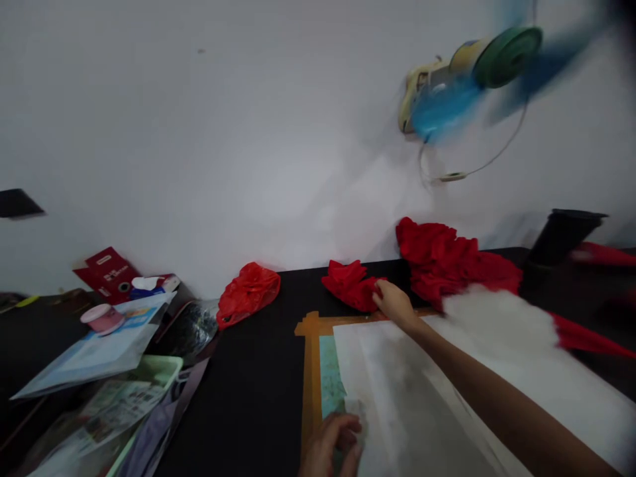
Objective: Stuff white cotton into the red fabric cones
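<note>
My right hand (395, 303) reaches across to the back of the black table, its fingers closed on the edge of a small crumpled red cloth (348, 285). Near the bottom edge, my left hand (332, 445) has curled fingers with a gap between thumb and forefinger. It is beside the left edge of some thin white sheets (397, 397), and I see nothing held in it. Under the sheets shows a strip of light green patterned surface (330, 371), bordered by orange-brown tape (311, 377).
A larger red cloth heap (442, 258) and a blurred white piece (511, 338) lie to the right, near a black cup-like container (564, 237). A red plastic bag (248, 291) sits at the back. Leftward are a green basket (171, 368) and a red box (106, 275). A spinning fan (507, 58) hangs above right.
</note>
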Motion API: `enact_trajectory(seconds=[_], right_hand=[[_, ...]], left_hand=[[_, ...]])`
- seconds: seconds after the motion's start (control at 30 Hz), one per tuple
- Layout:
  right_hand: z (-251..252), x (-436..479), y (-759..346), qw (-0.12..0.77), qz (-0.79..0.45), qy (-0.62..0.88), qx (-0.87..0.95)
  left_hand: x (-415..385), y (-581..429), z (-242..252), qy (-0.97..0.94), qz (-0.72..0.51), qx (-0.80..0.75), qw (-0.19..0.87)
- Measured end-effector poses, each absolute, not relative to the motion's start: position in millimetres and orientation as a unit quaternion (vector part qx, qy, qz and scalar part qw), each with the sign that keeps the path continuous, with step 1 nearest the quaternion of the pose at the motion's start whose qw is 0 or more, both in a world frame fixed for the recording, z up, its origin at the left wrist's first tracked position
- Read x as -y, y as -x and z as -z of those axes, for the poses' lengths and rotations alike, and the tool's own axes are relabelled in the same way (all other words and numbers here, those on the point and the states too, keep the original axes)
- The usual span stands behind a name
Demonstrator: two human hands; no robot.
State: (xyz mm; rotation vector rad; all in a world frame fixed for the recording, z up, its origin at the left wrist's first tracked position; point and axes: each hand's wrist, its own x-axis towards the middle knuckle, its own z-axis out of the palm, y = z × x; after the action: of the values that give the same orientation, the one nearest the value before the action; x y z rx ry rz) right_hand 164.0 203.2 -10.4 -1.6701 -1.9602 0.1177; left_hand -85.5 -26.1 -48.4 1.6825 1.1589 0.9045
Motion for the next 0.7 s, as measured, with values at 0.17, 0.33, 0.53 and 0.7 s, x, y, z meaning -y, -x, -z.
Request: enact_trajectory(seconds=[0.17, 0.33, 0.53, 0.7], right_hand=[[-15, -136, -150, 0.311, -0.042, 0.519, 0.795], [-19, -50, -113, 0.308, -0.078, 0.348, 0.882], [4, -25, -143, 0.357, -0.175, 0.4, 0.826], [40, -50, -190, 0.225, -0.178, 0.493, 0.822]], left_hand=[[11, 85, 22, -0.642, -0.447, -0.536, 0.318], [-4, 71, -9, -0.741, -0.412, -0.49, 0.2], [4, 86, 8, -0.763, -0.348, -0.505, 0.206], [19, 89, 21, -0.768, -0.274, -0.525, 0.244]])
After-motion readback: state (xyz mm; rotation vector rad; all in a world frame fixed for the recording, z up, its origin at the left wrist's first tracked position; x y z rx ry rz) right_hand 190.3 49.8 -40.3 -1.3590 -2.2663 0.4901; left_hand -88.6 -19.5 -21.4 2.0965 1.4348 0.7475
